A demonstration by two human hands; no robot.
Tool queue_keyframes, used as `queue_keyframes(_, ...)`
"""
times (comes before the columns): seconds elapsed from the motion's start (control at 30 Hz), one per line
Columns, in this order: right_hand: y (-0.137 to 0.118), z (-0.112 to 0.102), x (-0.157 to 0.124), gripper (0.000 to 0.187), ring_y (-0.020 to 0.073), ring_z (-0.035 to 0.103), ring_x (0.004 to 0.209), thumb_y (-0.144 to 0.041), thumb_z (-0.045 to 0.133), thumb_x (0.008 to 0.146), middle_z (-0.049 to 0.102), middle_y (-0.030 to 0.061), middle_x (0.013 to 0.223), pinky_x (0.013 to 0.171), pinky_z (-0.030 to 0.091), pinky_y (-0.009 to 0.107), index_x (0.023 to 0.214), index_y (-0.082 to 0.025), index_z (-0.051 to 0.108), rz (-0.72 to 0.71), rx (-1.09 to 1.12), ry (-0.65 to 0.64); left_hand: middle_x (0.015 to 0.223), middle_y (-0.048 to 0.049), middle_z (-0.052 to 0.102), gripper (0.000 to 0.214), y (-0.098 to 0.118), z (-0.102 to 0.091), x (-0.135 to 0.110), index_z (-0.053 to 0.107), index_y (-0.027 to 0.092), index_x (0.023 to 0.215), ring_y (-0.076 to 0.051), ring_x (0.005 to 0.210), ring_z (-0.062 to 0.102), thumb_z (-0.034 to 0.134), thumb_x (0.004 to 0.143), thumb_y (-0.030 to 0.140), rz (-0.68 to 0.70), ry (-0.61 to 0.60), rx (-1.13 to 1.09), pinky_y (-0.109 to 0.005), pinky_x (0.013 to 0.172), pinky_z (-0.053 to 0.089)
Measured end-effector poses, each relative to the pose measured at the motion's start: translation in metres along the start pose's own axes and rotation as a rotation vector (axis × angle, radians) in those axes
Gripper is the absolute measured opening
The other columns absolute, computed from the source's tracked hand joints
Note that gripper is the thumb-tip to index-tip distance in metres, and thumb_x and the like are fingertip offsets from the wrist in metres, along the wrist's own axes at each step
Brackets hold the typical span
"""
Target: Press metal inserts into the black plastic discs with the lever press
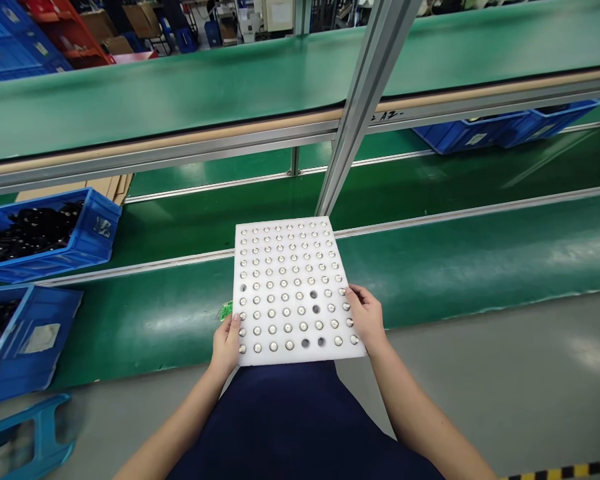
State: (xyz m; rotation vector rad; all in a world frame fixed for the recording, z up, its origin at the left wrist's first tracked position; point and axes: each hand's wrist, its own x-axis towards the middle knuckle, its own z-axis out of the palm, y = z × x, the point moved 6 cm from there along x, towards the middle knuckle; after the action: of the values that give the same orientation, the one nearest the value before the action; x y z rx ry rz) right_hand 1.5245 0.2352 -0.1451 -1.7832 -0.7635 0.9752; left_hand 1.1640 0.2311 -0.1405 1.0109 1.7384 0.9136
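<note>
A white foam tray is held in front of my body, above the near edge of the green bench. Rows of small round silver metal parts sit in its holes, and several holes show dark with nothing in them. My left hand grips the tray's left edge, thumb on top. On the right edge, my right hand is closed in the same way, its thumb over the top face. Beside the left edge, a small green circuit board shows partly from behind the tray.
Blue bins with black parts stand at the left, and more blue bins are at the back right. A metal post rises just beyond the tray, joining the raised green conveyor. A blue stool is at lower left.
</note>
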Motion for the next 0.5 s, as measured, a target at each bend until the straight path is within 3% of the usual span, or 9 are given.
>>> queue_keyframes(0.5,-0.0007,0.0004,-0.0006,0.057,0.0230,0.065,0.089,-0.062,0.067,0.073,0.072,0.0128,0.102,0.077,0.053,0.035,0.106,-0.014,0.071,0.019,0.016,0.002,0.089,-0.0108,0.075,0.056,0.0058,-0.0008,-0.0022,0.071,0.017,0.084,-0.027,0.087,0.067,0.056,0.078,0.071,0.018,0.000,0.037,-0.036,0.078,0.052)
